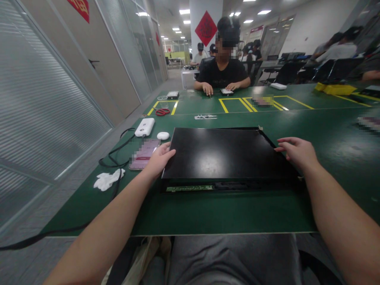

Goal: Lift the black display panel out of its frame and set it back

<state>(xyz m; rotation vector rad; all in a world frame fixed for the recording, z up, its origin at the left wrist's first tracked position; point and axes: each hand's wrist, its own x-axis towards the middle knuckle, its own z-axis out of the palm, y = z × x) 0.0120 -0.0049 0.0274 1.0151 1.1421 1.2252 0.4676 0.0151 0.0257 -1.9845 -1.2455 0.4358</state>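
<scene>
A flat black screen panel [219, 154] lies over a black display frame [261, 185], shifted so that the near strip shows. A narrow green circuit board [190, 189] is visible in that strip. My left hand [158, 159] pinches the panel's left edge, its thumb on top and the other fingertips hidden beneath. At the right edge my right hand [298, 153] has its fingers apart, with fingertips touching or very close to the rim. Whether they bear any of the panel's weight cannot be seen.
Left of the panel are a phone [145, 154], a white earbud case [163, 135], a power bank [145, 127] with a black cable and a crumpled tissue [108, 179]. Red-handled scissors [162, 112] lie farther back. Across the green table [225, 217] sits a person [224, 71].
</scene>
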